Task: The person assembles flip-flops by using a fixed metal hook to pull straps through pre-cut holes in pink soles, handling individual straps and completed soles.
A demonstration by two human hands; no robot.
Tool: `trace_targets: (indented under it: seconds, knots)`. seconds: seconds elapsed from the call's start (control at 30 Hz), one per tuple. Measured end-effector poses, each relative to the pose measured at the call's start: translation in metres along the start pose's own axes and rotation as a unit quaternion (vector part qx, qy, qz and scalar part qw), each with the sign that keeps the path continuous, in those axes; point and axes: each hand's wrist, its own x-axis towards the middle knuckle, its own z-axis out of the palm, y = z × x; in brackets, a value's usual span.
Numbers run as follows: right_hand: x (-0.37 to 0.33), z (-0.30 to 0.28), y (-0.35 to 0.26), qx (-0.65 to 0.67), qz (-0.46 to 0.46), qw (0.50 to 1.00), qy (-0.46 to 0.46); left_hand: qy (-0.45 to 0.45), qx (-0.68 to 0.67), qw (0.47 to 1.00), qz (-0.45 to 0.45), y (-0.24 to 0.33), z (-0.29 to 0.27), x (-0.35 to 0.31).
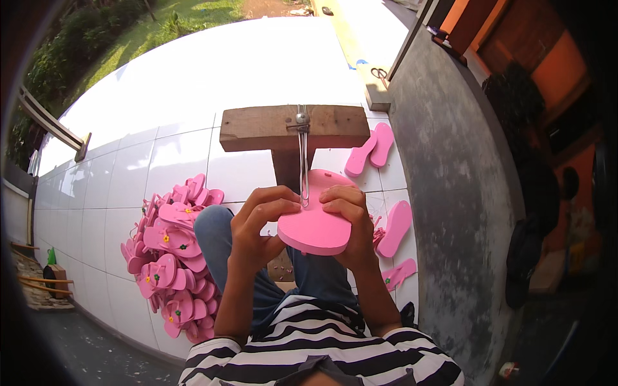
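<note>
Both of my hands are closed on a pink flip-flop sole (315,225), held tilted in front of my lap. My left hand (261,222) grips its left edge, with fingertips beside a long metal wire loop (304,167). My right hand (347,209) holds the right edge, thumb underneath and fingers on top. The loop hangs from a bolt on a wooden T-shaped stand (257,128) and its lower end meets the sole's surface. Whether it passes through the sole I cannot tell. A small pink nub shows below the sole's near edge.
A large heap of pink flip-flops (170,248) with flower decorations lies at left on the white tiles (180,161). Loose pink soles (396,228) lie at right, by a grey ledge (450,193). Scissors (378,74) rest on a block at the far right.
</note>
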Motion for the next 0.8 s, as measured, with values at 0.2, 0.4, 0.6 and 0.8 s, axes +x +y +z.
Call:
trace_targets:
  seconds: [0.2,0.4,0.6,0.8]
  knots:
    - [0.009,-0.005,0.001,0.004,-0.001,1.000,-0.010,0.012,-0.017,1.000,0.023,-0.004,-0.001,0.008]
    - [0.011,-0.011,-0.016,0.029,0.084,0.996,-0.032,0.013,-0.024,1.000,-0.005,0.007,-0.004,0.015]
    - [0.016,-0.009,-0.035,0.084,0.259,0.962,-0.015,0.030,-0.180,0.954,-0.237,0.032,0.000,0.034]
    - [0.044,0.024,0.010,-0.004,0.228,0.972,0.057,0.100,-0.063,0.959,-0.259,-0.011,0.019,0.060]
